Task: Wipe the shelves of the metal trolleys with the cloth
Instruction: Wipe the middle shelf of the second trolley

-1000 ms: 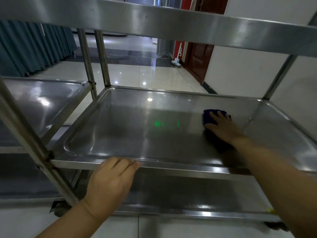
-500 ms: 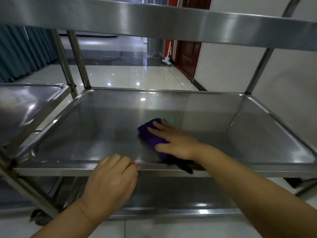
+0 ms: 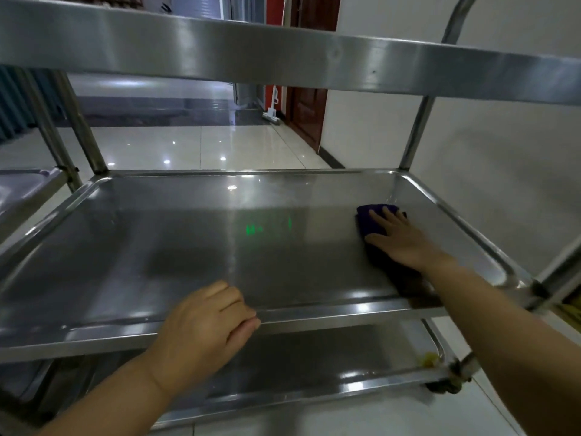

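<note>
We see a big trolley (image 3: 283, 58) of shiny gray metal. It has three flat shelves, each a long rectangle with a raised rim and round corners. The top shelf (image 3: 125, 42) crosses the view as a smooth band. The middle shelf (image 3: 188, 247) is wide and smooth like a mirror. Small lights and a green glow (image 3: 254, 229) shine in it. The bottom shelf (image 3: 314, 372) lies under it and looks darker. Thin round posts (image 3: 415, 136) hold the shelves at the corners.

Behind are a glossy tiled floor (image 3: 188, 146), a plain white wall (image 3: 503, 168) and a dark red door (image 3: 306, 114). A second trolley (image 3: 22, 190) stands just beside ours on the left.

Our left hand (image 3: 204, 328) is at the front rim of the middle shelf. Its fingers curl over the edge and hold it. Our right hand (image 3: 399, 240) lies flat, fingers straight and a bit spread, pressing down on the cloth (image 3: 371, 218). The cloth is soft and dark purple. It lies on the middle shelf near the back right corner, partly under the hand.

A small yellow bit (image 3: 429, 360) sits in the bottom shelf's front right corner.
</note>
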{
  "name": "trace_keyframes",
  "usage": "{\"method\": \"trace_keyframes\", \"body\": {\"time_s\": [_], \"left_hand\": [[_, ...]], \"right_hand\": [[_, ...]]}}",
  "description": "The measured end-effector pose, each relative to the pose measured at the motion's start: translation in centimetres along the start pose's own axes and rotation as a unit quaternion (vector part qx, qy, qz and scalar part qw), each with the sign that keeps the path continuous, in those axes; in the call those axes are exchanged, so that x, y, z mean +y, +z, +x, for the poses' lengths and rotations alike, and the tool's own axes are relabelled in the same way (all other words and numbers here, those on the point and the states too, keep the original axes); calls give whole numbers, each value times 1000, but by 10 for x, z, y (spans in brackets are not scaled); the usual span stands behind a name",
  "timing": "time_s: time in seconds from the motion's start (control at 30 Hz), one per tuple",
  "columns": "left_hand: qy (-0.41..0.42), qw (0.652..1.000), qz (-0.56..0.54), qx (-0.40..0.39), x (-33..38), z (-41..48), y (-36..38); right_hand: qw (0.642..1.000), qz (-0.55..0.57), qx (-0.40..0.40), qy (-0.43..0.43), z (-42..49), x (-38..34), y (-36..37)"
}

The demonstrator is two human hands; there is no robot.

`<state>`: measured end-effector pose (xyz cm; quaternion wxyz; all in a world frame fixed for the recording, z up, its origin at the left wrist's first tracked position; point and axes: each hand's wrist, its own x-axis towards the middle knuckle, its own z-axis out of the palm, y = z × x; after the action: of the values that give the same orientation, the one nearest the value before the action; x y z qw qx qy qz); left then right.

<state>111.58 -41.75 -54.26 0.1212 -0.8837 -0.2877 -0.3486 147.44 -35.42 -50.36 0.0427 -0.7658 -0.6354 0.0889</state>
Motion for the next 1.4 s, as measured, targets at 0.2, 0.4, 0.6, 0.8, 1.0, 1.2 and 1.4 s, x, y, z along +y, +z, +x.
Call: {"method": "trace_keyframes", "body": {"time_s": [0.2, 0.4, 0.6, 0.8, 1.0, 1.2, 1.4], "left_hand": [[7, 1000, -1, 15, 1, -2, 3], [7, 1000, 13, 11, 1, -5, 3], [19, 996, 86, 14, 13, 12, 5], [30, 996, 84, -13, 28, 36, 20], [-24, 996, 67, -55, 40, 58, 33], [-127, 990, -1, -59, 63, 92, 51], [-124, 973, 37, -192, 66, 94, 72]], "right_hand": [[956, 13, -66, -286, -53, -118, 28], [936, 61, -117, -327, -59, -117, 30], [983, 119, -54, -126, -40, 7, -2], [996, 45, -11, 75, -28, 102, -23], [996, 56, -37, -57, -60, 44, -6], [970, 72, -64, -224, -107, -17, 14], [989, 108, -65, -73, -111, 66, -10]]}}
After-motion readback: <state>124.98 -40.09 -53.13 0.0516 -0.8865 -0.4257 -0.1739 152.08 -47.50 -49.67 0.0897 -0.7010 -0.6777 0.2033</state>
